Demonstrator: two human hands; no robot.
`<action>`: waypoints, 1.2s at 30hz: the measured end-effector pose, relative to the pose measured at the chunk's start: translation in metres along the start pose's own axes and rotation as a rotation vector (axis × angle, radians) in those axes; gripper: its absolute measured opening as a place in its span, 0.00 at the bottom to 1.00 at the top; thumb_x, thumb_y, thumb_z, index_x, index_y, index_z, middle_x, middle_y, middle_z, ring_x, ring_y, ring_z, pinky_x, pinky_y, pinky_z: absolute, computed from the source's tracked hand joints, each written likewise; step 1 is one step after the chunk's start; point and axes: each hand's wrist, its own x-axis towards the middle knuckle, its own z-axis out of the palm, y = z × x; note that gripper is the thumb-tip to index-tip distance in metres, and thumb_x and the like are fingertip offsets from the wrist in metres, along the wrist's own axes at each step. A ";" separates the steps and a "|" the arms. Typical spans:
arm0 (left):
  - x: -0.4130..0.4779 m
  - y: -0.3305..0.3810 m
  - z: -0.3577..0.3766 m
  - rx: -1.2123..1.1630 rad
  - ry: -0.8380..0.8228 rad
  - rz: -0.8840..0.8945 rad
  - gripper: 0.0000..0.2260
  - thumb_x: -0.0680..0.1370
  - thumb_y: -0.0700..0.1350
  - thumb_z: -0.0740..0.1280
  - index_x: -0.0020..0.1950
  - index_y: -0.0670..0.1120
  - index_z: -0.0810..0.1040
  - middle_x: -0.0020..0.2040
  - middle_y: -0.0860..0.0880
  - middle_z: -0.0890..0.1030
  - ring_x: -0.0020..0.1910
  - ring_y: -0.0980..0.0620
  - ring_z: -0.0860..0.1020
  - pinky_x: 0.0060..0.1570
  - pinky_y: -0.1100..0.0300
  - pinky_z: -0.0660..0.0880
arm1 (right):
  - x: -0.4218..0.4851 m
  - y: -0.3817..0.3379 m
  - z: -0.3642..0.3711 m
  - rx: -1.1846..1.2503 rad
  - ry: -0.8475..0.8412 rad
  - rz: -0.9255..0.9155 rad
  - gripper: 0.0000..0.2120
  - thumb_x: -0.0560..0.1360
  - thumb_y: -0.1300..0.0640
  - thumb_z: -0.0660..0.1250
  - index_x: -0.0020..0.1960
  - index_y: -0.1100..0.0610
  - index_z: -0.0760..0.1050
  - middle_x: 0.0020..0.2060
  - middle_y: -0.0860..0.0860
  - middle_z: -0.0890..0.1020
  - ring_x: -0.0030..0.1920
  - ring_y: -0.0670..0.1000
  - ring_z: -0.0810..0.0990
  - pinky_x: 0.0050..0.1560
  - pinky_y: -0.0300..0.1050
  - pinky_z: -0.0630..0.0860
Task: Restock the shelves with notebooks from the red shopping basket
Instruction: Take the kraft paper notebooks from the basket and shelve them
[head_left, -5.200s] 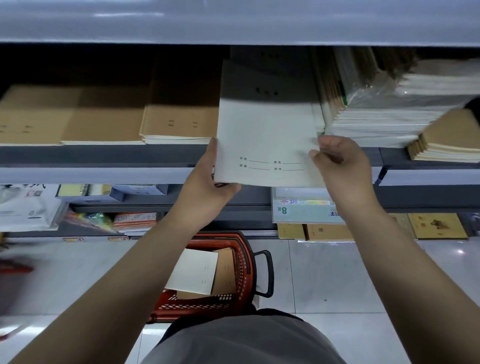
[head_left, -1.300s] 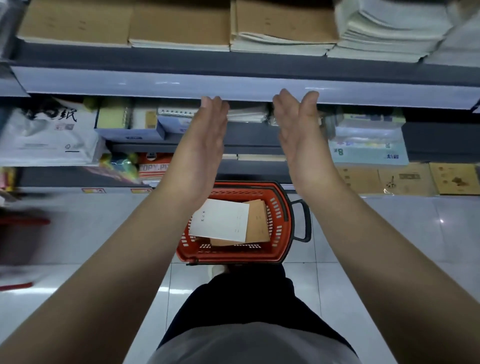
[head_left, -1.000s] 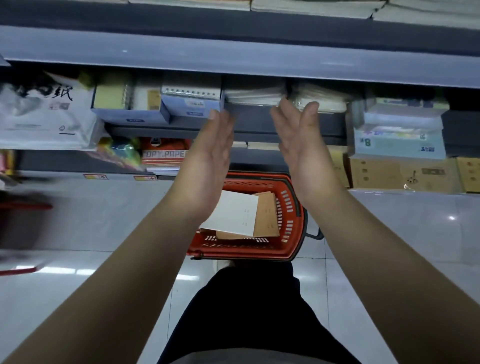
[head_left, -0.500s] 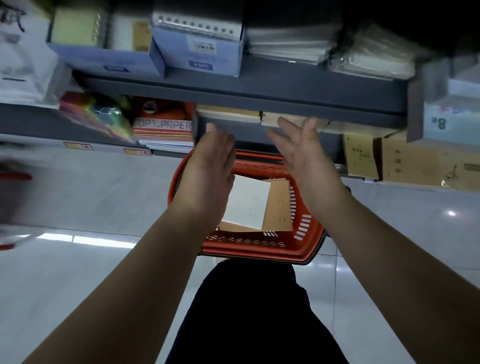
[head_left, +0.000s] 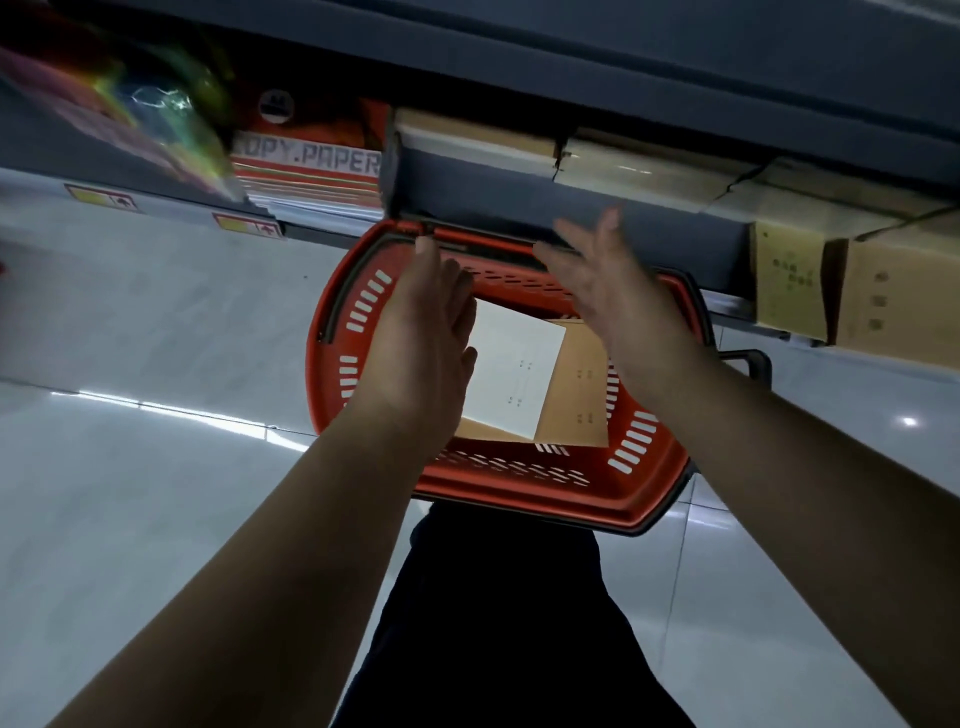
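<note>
My left hand (head_left: 423, 332) and right hand (head_left: 615, 299) over the red basket (head_left: 639, 470), palms facing, fingers straight and released, white notebook (head_left: 511, 371) below my fingertips

Since the white notebook went onto the shelf, both empty hands have dropped: left hand (head_left: 421, 358) and right hand (head_left: 618, 306) now hover, seemingly untouching, over the red basket (head_left: 644, 467) at 12 o'clock.

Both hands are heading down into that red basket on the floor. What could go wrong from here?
The white notebook lies askew over the brown kraft notebook; the open left hand and right hand might lift only the top one. The grey shelf edge overhangs the red plastic basket, so knuckles or covers could catch rising.
</note>
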 end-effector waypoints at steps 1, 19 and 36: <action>0.003 -0.004 -0.001 0.059 0.032 0.026 0.26 0.83 0.60 0.51 0.78 0.51 0.62 0.77 0.52 0.65 0.77 0.52 0.61 0.75 0.48 0.54 | 0.004 0.004 0.000 -0.018 0.000 -0.003 0.37 0.72 0.29 0.40 0.75 0.44 0.61 0.70 0.43 0.72 0.74 0.49 0.63 0.76 0.61 0.51; 0.083 -0.090 -0.038 -0.272 0.280 -0.164 0.31 0.81 0.62 0.55 0.80 0.47 0.57 0.78 0.45 0.61 0.77 0.45 0.59 0.74 0.42 0.53 | 0.095 0.097 0.007 -0.347 -0.125 0.035 0.32 0.75 0.30 0.48 0.72 0.44 0.66 0.70 0.47 0.72 0.71 0.50 0.68 0.69 0.49 0.62; 0.129 -0.146 -0.066 -0.433 0.589 -0.290 0.31 0.80 0.58 0.63 0.78 0.47 0.59 0.77 0.45 0.63 0.77 0.46 0.61 0.75 0.44 0.57 | 0.156 0.157 0.017 -0.631 -0.329 0.077 0.32 0.79 0.39 0.58 0.78 0.48 0.54 0.77 0.45 0.58 0.73 0.46 0.61 0.63 0.38 0.59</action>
